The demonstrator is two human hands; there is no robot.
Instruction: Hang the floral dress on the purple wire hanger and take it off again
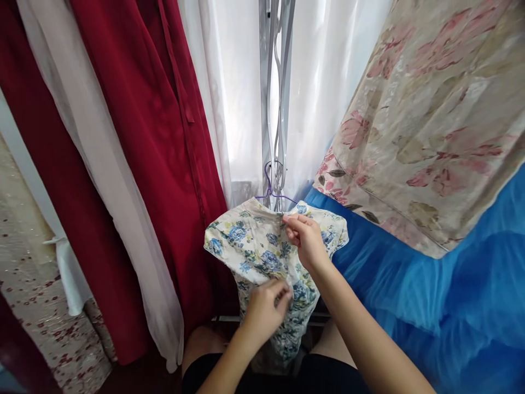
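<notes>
A small cream dress (250, 246) printed with blue flowers hangs on a purple wire hanger (270, 189), whose hook rests on a grey metal window grille (276, 109). My right hand (305, 238) pinches the dress fabric at the neckline, just under the hanger. My left hand (264, 309) is closed on the front of the dress lower down, near its middle. Both forearms reach up from the bottom of the view, above my knees and dark shorts (254, 375).
A dark red curtain (156, 137) and a sheer white one (94, 164) hang at the left. White net curtains (328, 82) cover the window. A floral pink-and-beige cloth (435, 109) and blue netting (430, 290) fill the right side.
</notes>
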